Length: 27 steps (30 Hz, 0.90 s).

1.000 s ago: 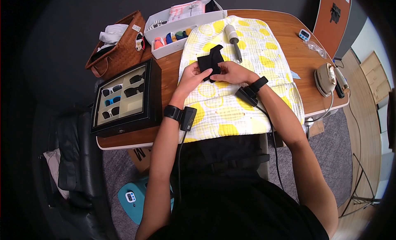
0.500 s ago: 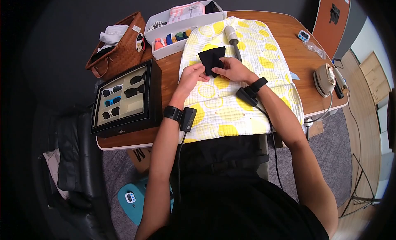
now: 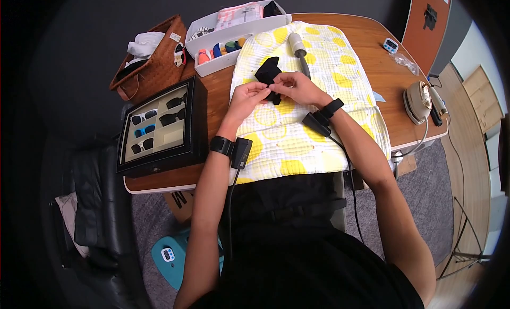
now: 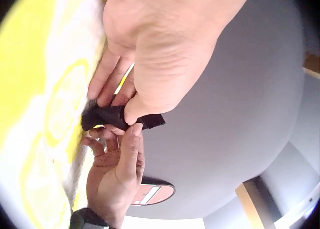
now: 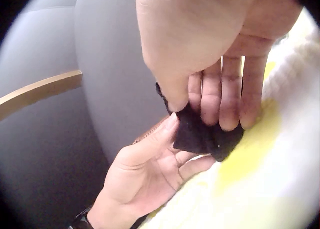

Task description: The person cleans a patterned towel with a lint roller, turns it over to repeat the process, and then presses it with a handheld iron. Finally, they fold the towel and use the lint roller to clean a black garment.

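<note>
A small piece of black cloth (image 3: 267, 70), with the look of a folded sock, is held over the yellow-and-white patterned cloth (image 3: 297, 147). My left hand (image 3: 247, 99) pinches its near left edge between thumb and fingers. From the other side my right hand (image 3: 298, 89) pinches it too, the two thumbs almost meeting. In the left wrist view the black cloth (image 4: 102, 118) is bunched into a narrow strip between both hands. The right wrist view shows the cloth (image 5: 197, 134) under the right fingertips, its lower edge close to the patterned cloth.
A grey-handled white roller-like tool (image 3: 298, 46) lies just beyond the hands. To the left stands a sunglasses case (image 3: 199, 118), with a wicker basket (image 3: 159, 59) behind it. White boxes (image 3: 220, 62) hold rolled fabrics. A garment steamer (image 3: 418, 103) stands at right.
Half a second ago the black cloth was spread flat and wide; now it is gathered narrower. Both hands have come together, thumbs close, on its near part.
</note>
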Tool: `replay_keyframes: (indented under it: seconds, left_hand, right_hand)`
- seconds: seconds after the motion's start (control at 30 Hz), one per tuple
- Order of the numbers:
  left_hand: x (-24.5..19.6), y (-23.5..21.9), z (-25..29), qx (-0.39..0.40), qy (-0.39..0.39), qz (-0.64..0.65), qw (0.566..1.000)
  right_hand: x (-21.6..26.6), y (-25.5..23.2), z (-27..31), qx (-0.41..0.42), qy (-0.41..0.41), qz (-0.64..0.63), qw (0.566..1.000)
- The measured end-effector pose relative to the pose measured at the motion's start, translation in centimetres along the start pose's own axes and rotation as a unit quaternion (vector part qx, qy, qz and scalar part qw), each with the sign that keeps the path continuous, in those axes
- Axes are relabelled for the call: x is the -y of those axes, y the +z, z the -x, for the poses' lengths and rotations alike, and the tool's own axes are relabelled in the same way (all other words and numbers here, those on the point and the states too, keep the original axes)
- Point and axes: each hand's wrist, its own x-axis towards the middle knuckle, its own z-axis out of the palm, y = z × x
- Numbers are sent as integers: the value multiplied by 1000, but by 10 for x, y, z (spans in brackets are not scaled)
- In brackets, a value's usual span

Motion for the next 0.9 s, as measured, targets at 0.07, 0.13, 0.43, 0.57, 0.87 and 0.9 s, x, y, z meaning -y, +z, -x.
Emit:
replay_keyframes:
  seconds: [0.07,0.13,0.43,0.57,0.87,0.9]
  left_hand:
    - [2,-1,-1,-18,-5,24,1000]
    - [6,-4,-4,21,3,23,1000]
    - [-9,-11,-4,1,-50,167,985]
    - [-12,-9,-2,12,-50,194,980]
    - [-11,-11,-2,135,20,325,936]
    - [-13,-5,0,141,6,316,938]
  right_hand:
    - [-6,-4,-4,14,29,-25,999]
    - [-13,-9,-6,26,26,-71,997]
    - [7,-7,-3,-4,3,-485,875]
    - [11,-8,-6,-51,74,-475,875]
    - [1,4,-15,-63,33,-209,975]
    - [-3,4,-17,-66,32,-210,975]
